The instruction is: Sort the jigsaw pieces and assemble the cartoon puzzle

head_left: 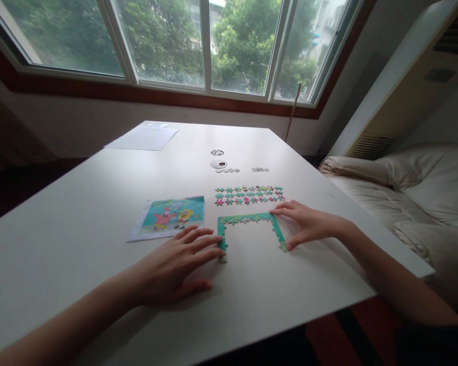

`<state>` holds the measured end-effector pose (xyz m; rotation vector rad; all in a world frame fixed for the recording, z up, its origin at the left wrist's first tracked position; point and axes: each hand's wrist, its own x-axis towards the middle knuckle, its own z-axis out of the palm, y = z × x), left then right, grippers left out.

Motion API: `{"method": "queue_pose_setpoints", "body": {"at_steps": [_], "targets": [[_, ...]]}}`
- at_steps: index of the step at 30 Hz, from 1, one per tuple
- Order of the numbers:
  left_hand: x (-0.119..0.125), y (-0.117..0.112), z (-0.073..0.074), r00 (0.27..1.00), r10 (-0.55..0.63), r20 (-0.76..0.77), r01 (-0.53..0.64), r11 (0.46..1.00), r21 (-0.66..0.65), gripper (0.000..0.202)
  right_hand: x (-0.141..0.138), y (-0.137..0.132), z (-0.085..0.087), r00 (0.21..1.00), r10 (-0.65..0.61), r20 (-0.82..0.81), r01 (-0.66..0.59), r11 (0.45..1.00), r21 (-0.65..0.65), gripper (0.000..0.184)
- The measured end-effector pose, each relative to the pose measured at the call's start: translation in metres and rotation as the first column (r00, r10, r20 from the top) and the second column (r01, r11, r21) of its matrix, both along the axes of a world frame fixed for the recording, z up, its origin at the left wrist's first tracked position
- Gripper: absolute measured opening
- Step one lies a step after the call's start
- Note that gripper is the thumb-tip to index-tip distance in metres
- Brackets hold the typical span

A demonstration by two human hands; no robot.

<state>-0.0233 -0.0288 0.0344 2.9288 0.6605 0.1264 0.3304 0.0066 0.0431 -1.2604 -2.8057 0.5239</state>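
A jigsaw puzzle border [248, 218] lies on the white table [80, 213], joined along its top and two sides, with the near side unfilled. My left hand [175, 262] rests at the border's left side, fingers spread, two fingertips touching its edge. At the right side, my right hand [309, 222] is spread too; its fingers reach the top right corner and its thumb the lower right end. Just beyond the border, loose puzzle pieces [248, 195] lie in rows. A picture sheet [171, 216] of cartoon figures lies left of the border, partly behind my left hand.
Farther back are more small pieces [260, 169] and two round, shiny items [218, 164] whose kind I cannot make out. White paper [143, 137] lies at the far left of the table. A pale leather sofa [404, 188] stands to the right, beneath a window wall.
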Motion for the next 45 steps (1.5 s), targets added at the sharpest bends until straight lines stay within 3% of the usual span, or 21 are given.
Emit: {"method": "queue_pose_setpoints", "body": {"at_steps": [9, 25, 45], "targets": [[-0.002, 0.004, -0.012, 0.999, 0.036, 0.016, -0.038, 0.994, 0.102, 0.036, 0.001, 0.007, -0.009, 0.997, -0.021, -0.075, 0.017, 0.998, -0.057, 0.082], [-0.003, 0.003, -0.009, 1.0, 0.01, 0.025, -0.012, 0.993, 0.116, 0.035, 0.0, 0.005, -0.012, 0.997, -0.033, -0.064, 0.034, 0.999, 0.018, 0.083], [0.0, -0.002, -0.002, 0.996, -0.019, 0.088, 0.009, 0.994, 0.106, 0.032, 0.001, 0.005, -0.011, 0.999, -0.035, -0.036, 0.035, 0.999, -0.006, 0.09]]}}
